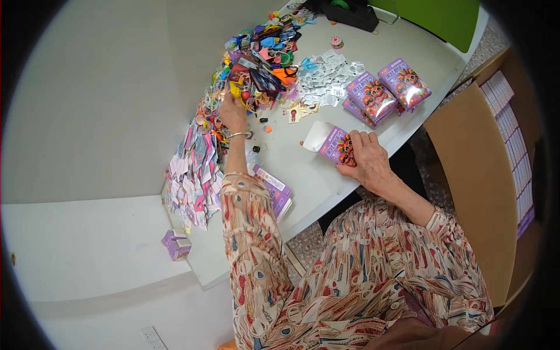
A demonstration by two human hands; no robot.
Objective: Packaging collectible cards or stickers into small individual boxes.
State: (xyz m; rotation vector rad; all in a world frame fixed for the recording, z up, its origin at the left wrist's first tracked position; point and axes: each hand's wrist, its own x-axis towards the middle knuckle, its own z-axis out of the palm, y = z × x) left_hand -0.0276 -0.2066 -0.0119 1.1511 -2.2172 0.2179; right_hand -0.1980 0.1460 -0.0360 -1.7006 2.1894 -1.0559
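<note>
In my right hand (372, 160) is a small purple cardboard box (336, 146) with cartoon figures. Its white end flap (315, 136) stands open, pointing left. My left hand (234, 115) reaches into a heap of small colourful toys (256, 64) along the wall. Its fingers are drawn together beside a yellow toy (235, 89); what they pinch, if anything, I cannot make out. Below that wrist, a flat pile of pink and white paper slips (195, 175) spreads over the table. A purple folded carton (273, 189) lies beside my left forearm.
Several filled-looking purple boxes (405, 83) are stacked at the right table edge. White packets (326, 73) and small cards (293, 114) lie mid-table. A black tape dispenser (350, 14) stands at the back. An open brown carton (475, 175) with rows of boxes sits at the right.
</note>
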